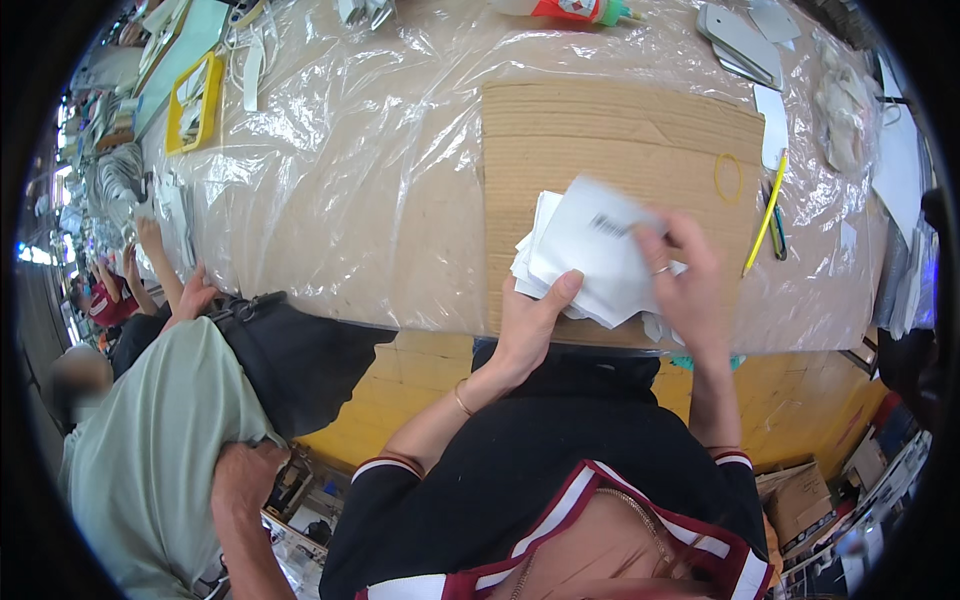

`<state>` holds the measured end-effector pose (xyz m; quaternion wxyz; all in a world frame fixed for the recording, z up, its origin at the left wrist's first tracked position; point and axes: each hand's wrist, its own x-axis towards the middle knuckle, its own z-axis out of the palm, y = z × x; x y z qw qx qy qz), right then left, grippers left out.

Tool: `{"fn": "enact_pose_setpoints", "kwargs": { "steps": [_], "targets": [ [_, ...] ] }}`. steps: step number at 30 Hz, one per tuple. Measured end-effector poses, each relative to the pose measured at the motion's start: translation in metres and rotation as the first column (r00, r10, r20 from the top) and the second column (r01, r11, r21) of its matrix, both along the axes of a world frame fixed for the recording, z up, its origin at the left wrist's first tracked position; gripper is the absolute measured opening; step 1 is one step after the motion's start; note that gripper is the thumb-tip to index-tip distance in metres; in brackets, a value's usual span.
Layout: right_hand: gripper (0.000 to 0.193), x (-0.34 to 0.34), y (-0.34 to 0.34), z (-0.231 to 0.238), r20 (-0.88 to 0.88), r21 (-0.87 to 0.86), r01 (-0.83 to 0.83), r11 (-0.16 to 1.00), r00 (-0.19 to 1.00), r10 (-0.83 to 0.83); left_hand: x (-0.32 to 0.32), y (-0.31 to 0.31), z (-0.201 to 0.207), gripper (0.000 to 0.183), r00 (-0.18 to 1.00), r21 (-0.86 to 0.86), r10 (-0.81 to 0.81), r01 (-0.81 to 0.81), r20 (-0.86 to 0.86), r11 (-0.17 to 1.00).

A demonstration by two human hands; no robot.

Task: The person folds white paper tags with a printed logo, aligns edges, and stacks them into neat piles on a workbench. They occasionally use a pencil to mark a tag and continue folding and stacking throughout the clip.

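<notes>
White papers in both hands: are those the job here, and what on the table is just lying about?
In use:
- stack of white papers, held by left hand and right hand
- cardboard sheet under them

Lying about:
- rubber band
- yellow pencil
- yellow frame
- red bottle
- plastic sheet

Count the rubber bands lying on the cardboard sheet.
1: a yellow rubber band near the right edge of the cardboard sheet, above the right hand. Others could hide under the paper stack.

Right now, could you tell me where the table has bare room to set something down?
The plastic sheet left of the cardboard sheet lies bare. The cardboard's far half is free up to the rubber band. It is crowded where the left hand and right hand hold the white envelopes.
</notes>
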<state>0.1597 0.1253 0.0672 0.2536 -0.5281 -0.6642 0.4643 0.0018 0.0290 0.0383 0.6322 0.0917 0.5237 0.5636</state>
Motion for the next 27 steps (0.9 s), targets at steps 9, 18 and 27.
{"fn": "enact_pose_setpoints", "kwargs": {
  "steps": [9,18,27],
  "targets": [
    [0.038,0.023,0.091,0.008,0.141,0.077,0.088,0.993,0.985,-0.098,-0.009,-0.005,-0.009,0.060,0.995,0.042,-0.101,0.100,0.027,0.994],
    [0.040,0.001,0.055,0.020,0.206,0.252,-0.260,0.932,0.956,0.211,-0.017,-0.008,-0.004,0.077,0.994,0.084,-0.066,0.058,0.091,0.995],
    [0.047,-0.025,-0.003,0.036,0.154,0.219,-0.204,0.954,0.973,0.173,-0.018,-0.004,-0.002,0.087,0.988,0.091,-0.078,0.066,0.130,0.994]
  ]
}}
